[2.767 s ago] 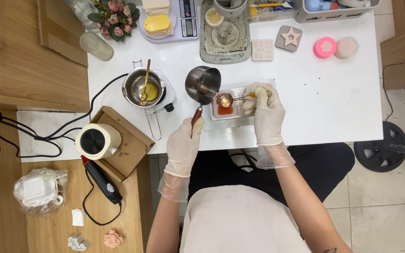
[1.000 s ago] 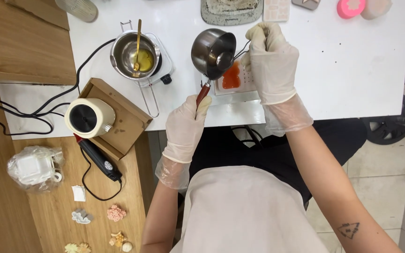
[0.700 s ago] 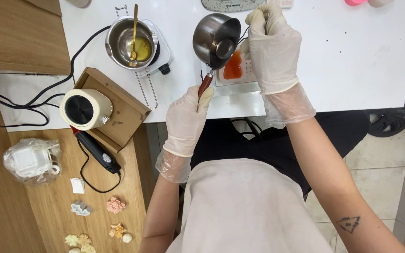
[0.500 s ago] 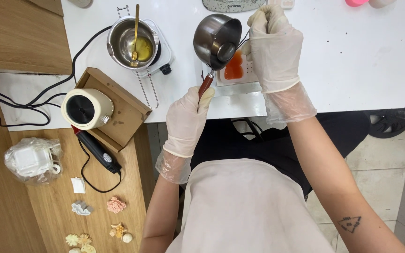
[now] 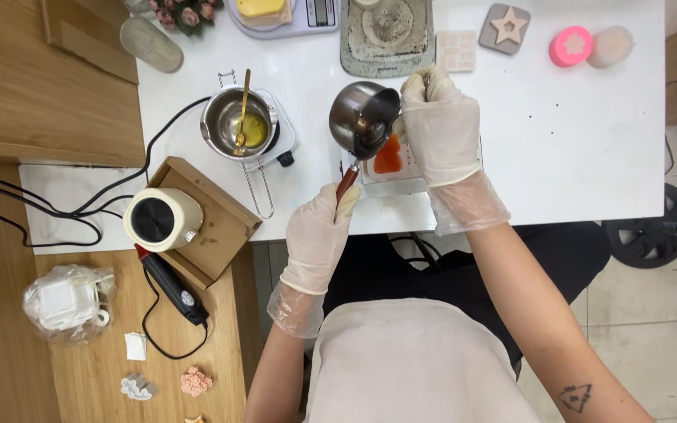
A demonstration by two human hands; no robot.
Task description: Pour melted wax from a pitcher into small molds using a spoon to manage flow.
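My left hand (image 5: 319,233), in a clear glove, grips the reddish wooden handle of a small steel melting pot (image 5: 362,117). The pot is tipped to the right over a clear mould tray (image 5: 389,174) on the white table (image 5: 573,141). Orange liquid fills one cavity of the tray just below the pot's lip. My right hand (image 5: 440,129), also gloved, is closed around a thin tool whose tip reaches into the pot's mouth; the tool is mostly hidden.
A second steel pot with yellow liquid and a gold spoon (image 5: 240,117) sits on a small hotplate to the left. At the table's far edge are a scale (image 5: 291,12), a grey slab (image 5: 385,35), a star mould (image 5: 505,27) and pink pieces (image 5: 570,45). A cream-coloured cylinder (image 5: 158,219) stands on a wooden box.
The pot has gone from level beside the tray to tipped over it, and orange liquid now lies in the tray. My view has shifted a little; both hands keep their grips.
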